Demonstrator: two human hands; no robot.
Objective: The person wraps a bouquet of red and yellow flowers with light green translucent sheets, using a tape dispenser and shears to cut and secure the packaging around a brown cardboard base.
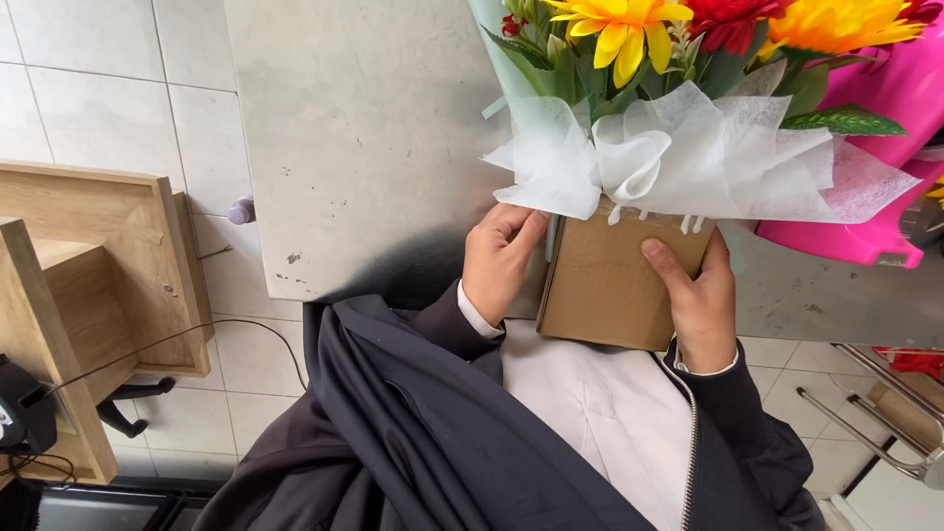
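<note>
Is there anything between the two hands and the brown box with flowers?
Nothing visible. The left hand and right hand already press directly on the sides of the cardboard box, below the white wrapping.

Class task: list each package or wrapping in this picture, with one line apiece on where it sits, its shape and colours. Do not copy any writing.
Cardboard box: plain brown, rectangular, at the near edge of the grey table, between left hand and right hand.
White wrapping: ruffled gauzy sheets above the box, around yellow, red and orange flowers.
Pink container: glossy, far right, partly hidden.
</note>
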